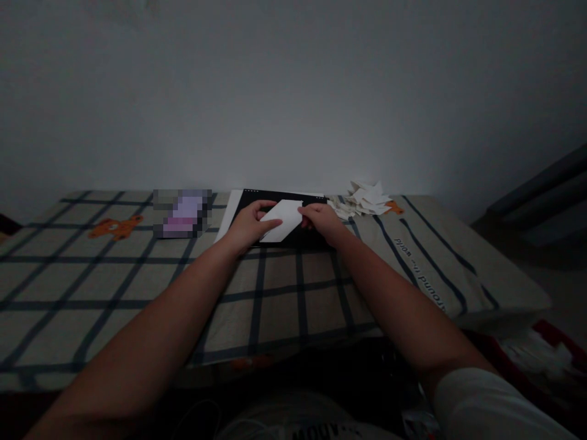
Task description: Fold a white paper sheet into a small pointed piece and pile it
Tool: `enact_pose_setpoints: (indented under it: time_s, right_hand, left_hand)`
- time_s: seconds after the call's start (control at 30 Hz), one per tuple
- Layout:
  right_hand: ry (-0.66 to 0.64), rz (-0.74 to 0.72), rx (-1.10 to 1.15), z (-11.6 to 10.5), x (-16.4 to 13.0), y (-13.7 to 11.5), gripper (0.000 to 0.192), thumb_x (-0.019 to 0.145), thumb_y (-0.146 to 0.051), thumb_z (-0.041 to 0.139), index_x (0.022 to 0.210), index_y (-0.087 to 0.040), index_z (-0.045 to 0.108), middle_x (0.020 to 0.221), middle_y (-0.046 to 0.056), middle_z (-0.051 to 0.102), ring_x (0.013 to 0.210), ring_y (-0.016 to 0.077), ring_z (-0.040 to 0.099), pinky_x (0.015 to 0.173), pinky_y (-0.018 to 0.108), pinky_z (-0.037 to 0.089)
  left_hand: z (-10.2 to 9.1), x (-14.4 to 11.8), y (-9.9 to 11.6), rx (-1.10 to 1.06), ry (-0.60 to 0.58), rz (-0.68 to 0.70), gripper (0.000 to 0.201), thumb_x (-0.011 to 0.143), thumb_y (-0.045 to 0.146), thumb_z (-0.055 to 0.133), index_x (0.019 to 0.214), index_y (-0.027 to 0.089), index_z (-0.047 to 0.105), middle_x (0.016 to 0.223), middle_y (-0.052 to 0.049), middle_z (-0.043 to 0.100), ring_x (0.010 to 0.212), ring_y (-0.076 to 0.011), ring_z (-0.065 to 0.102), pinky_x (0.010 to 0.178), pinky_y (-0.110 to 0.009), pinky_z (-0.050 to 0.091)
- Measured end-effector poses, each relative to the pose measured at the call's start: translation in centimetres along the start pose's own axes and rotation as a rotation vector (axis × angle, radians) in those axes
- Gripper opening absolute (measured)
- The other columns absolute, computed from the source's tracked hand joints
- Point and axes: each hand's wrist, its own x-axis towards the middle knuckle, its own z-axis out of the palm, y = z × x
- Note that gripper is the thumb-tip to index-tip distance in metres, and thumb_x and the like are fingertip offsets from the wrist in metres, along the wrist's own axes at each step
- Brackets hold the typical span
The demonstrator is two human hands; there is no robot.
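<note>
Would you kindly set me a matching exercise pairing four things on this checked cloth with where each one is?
Things:
1. white paper sheet
2. pile of folded papers
3. orange bear print
4. black board

Places:
A. far right, beside the right hand
B. held between both hands
C. on the cloth, far left
D. under the left hand and the sheet

Pairs: 1-B, 2-A, 3-C, 4-D

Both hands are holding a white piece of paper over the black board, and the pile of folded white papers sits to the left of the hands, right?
Not quite. The head view shows the pile of folded white papers to the right of the hands, not the left. The rest holds: left hand and right hand hold the white piece of paper over the black board.
</note>
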Motion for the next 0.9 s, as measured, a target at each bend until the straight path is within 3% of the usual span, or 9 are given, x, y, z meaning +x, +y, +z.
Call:
enact_pose_setpoints:
  time_s: [0.13, 0.23, 0.33, 0.43, 0.53, 0.8, 0.9]
  right_hand:
    - [0.006, -0.022, -0.070, -0.2, 0.5, 0.7, 0.033, 0.087, -0.034, 0.058, 0.058, -0.019, 0.061, 0.060, 0.000, 0.061, 0.057, 0.0126, 0.053, 0.061, 0.026, 0.042]
    - [0.092, -0.050, -0.114, -0.4, 1.1, 1.3, 0.019, 0.086, -0.030, 0.057, 0.079, -0.018, 0.070, 0.072, 0.002, 0.068, 0.065, 0.0151, 0.060, 0.067, 0.029, 0.048]
    - [0.196, -0.216, -0.209, -1.0, 1.2, 1.5, 0.033, 0.085, -0.022, 0.056, 0.114, -0.019, 0.070, 0.091, 0.006, 0.072, 0.077, 0.0178, 0.064, 0.076, 0.033, 0.052]
    - [0.075, -0.443, -0.305, -1.6, 0.8, 1.3, 0.047, 0.083, -0.018, 0.056, 0.129, -0.021, 0.066, 0.121, 0.011, 0.069, 0.098, 0.0211, 0.064, 0.083, 0.036, 0.053]
    - [-0.036, -0.498, -0.319, -1.8, 0.3, 1.1, 0.045, 0.088, -0.024, 0.058, 0.132, -0.020, 0.065, 0.129, 0.012, 0.067, 0.106, 0.0227, 0.063, 0.082, 0.035, 0.053]
    - [-0.082, -0.405, -0.446, -1.4, 0.9, 1.7, 0.030, 0.081, -0.011, 0.065, 0.109, -0.018, 0.077, 0.103, 0.008, 0.070, 0.084, 0.0168, 0.060, 0.081, 0.032, 0.049]
    - [-0.098, -0.334, -0.459, -1.2, 0.7, 1.4, 0.030, 0.081, -0.011, 0.066, 0.108, -0.018, 0.077, 0.103, 0.007, 0.069, 0.081, 0.0149, 0.059, 0.078, 0.030, 0.047]
  left_hand:
    - [0.0, 0.3, -0.7, 0.045, 0.032, 0.081, 0.062, 0.075, 0.026, 0.079, 0.133, 0.018, 0.060, 0.088, -0.005, 0.072, 0.072, -0.0176, 0.067, 0.060, -0.026, 0.049]
    - [-0.1, 0.4, -0.9, 0.055, 0.060, 0.098, 0.061, 0.076, 0.028, 0.078, 0.134, 0.019, 0.060, 0.088, -0.004, 0.071, 0.072, -0.0176, 0.066, 0.062, -0.027, 0.049]
    - [-0.3, 0.3, -0.7, 0.009, -0.001, 0.067, 0.066, 0.076, 0.027, 0.077, 0.138, 0.019, 0.056, 0.085, -0.003, 0.070, 0.068, -0.0172, 0.065, 0.059, -0.027, 0.048]
    - [-0.4, -0.1, -0.1, 0.018, -0.080, 0.050, 0.071, 0.076, 0.026, 0.077, 0.143, 0.018, 0.052, 0.082, -0.002, 0.069, 0.067, -0.0165, 0.064, 0.059, -0.026, 0.047]
    - [-0.5, -0.3, 0.3, 0.121, -0.091, 0.077, 0.070, 0.075, 0.025, 0.077, 0.141, 0.018, 0.055, 0.087, -0.003, 0.069, 0.072, -0.0168, 0.064, 0.065, -0.027, 0.050]
    - [-0.6, 0.3, -0.6, 0.307, -0.029, 0.188, 0.068, 0.075, 0.029, 0.076, 0.139, 0.017, 0.056, 0.105, -0.005, 0.069, 0.090, -0.0203, 0.066, 0.083, -0.034, 0.053]
    - [-0.9, 0.4, -0.6, 0.456, 0.026, 0.327, 0.061, 0.075, 0.032, 0.077, 0.132, 0.018, 0.062, 0.117, -0.008, 0.067, 0.105, -0.0241, 0.063, 0.095, -0.038, 0.050]
